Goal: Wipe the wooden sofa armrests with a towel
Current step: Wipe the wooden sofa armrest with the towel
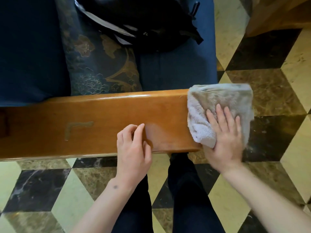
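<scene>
A glossy wooden sofa armrest runs across the middle of the head view. A folded grey towel lies over its right end and hangs past the edge. My right hand presses flat on the towel, fingers spread, palm over the armrest's near right corner. My left hand rests on the armrest's near edge to the left of the towel, fingers loosely curled, holding nothing. A pale L-shaped mark shows on the wood further left.
Beyond the armrest lie a blue sofa seat, a patterned dark cushion and a black bag. Wooden furniture stands at the top right. My dark-trousered legs stand on a checkered marble floor.
</scene>
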Demonstrator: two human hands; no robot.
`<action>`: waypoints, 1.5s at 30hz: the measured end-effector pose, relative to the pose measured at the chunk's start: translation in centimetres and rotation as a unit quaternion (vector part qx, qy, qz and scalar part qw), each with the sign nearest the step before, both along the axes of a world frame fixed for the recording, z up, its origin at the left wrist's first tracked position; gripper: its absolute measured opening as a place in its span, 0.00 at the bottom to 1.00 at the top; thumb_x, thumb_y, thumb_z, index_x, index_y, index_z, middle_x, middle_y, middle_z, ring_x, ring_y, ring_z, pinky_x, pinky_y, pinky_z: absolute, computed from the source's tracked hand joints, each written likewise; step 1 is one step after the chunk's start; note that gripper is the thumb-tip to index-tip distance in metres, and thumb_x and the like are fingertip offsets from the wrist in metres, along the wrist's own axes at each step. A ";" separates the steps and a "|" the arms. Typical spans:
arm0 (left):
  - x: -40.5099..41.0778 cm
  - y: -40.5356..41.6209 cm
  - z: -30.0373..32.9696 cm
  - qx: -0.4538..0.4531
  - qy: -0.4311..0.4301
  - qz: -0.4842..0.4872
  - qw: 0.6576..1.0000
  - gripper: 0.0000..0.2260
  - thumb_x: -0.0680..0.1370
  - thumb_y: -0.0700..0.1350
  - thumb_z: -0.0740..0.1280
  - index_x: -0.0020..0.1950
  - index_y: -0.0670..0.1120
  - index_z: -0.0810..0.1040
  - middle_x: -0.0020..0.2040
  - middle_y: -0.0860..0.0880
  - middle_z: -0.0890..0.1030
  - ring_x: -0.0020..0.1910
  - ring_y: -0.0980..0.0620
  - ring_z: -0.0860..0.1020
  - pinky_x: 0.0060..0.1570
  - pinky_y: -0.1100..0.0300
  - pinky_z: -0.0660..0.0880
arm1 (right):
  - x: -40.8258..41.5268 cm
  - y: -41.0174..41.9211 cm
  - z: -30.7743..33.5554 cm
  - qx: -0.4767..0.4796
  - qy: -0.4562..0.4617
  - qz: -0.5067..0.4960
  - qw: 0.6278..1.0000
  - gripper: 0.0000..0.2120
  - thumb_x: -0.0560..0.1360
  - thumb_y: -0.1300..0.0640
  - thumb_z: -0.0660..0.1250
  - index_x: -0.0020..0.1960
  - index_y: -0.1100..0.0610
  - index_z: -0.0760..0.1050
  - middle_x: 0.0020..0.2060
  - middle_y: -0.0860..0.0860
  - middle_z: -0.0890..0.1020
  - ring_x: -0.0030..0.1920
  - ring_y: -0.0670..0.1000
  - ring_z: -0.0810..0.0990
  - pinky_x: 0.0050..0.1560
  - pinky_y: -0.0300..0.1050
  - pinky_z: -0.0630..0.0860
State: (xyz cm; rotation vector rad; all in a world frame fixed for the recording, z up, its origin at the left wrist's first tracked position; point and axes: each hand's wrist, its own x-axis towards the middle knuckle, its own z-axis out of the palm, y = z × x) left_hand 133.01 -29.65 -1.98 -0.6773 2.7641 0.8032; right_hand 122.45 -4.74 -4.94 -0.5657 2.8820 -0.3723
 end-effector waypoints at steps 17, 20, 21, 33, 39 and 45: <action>9.3 -13.4 -1.8 0.021 0.061 0.223 0.973 0.21 0.81 0.49 0.60 0.75 0.55 0.66 0.74 0.48 0.65 0.74 0.49 0.63 0.71 0.50 0.63 | 8.6 -20.8 -0.2 -0.014 0.002 -0.259 0.966 0.38 0.78 0.43 0.60 0.84 0.55 0.55 0.84 0.57 0.54 0.84 0.60 0.50 0.82 0.64 0.44; 10.9 -17.3 -2.0 0.040 0.075 0.242 0.966 0.23 0.83 0.56 0.55 0.78 0.60 0.59 0.79 0.52 0.58 0.78 0.51 0.58 0.72 0.54 0.59 | 9.8 -25.1 0.1 -0.040 -0.011 -0.256 0.966 0.38 0.78 0.43 0.60 0.84 0.54 0.56 0.85 0.56 0.54 0.84 0.58 0.49 0.82 0.64 0.43; 11.3 -18.2 -2.0 0.044 0.083 0.250 0.964 0.23 0.83 0.57 0.54 0.79 0.60 0.57 0.79 0.53 0.57 0.78 0.51 0.57 0.72 0.54 0.59 | 10.3 -26.6 0.2 -0.047 -0.015 -0.248 0.968 0.38 0.78 0.43 0.60 0.84 0.54 0.56 0.85 0.56 0.53 0.84 0.58 0.48 0.82 0.63 0.42; 14.8 -25.7 -1.8 0.006 0.187 0.350 0.918 0.21 0.86 0.56 0.50 0.79 0.52 0.61 0.79 0.46 0.60 0.72 0.66 0.62 0.62 0.79 0.60 | 17.8 -41.6 0.5 -0.005 -0.038 -0.024 0.999 0.44 0.72 0.42 0.60 0.85 0.54 0.53 0.85 0.56 0.51 0.84 0.58 0.48 0.82 0.60 0.39; 15.4 -27.0 -1.2 0.003 0.187 0.354 0.916 0.24 0.85 0.58 0.50 0.76 0.47 0.63 0.77 0.41 0.62 0.71 0.59 0.66 0.63 0.77 0.61 | 20.0 -43.7 -0.1 -0.023 -0.041 0.231 0.972 0.41 0.76 0.38 0.59 0.84 0.53 0.55 0.84 0.56 0.55 0.84 0.58 0.49 0.82 0.60 0.42; 15.8 -25.8 -1.1 -0.016 0.136 0.257 0.956 0.23 0.82 0.44 0.57 0.79 0.50 0.64 0.80 0.45 0.61 0.79 0.44 0.61 0.74 0.46 0.65 | 12.0 -41.9 -1.4 -0.078 -0.018 0.544 0.835 0.30 0.78 0.47 0.61 0.80 0.52 0.67 0.81 0.55 0.65 0.83 0.59 0.58 0.82 0.62 0.51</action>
